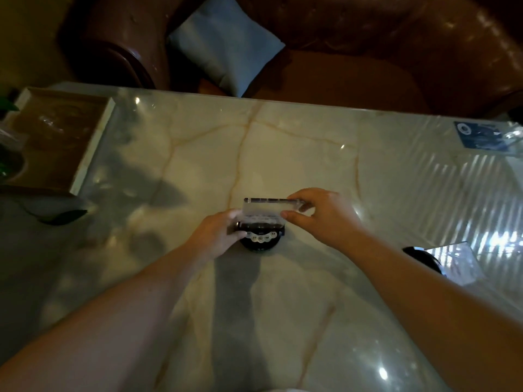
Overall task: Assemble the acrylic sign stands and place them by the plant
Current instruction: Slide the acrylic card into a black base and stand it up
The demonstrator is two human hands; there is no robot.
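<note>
A clear acrylic panel (264, 210) stands upright over a dark round base (259, 241) near the middle of the marble table (283, 142). My left hand (218, 236) grips the panel's lower left edge, close to the base. My right hand (319, 215) pinches the panel's upper right corner between thumb and fingers. A printed card shows through the panel's lower part. Green plant leaves (7, 107) show at the far left edge. Another acrylic piece (458, 264) with a dark base (421, 257) lies at the right, beside my right forearm.
A wooden tray (56, 137) with a pale rim sits at the table's left end. A blue printed card in clear plastic (481, 135) lies at the far right. A brown leather sofa (368, 38) with a blue cushion (226, 43) stands beyond the table's far edge.
</note>
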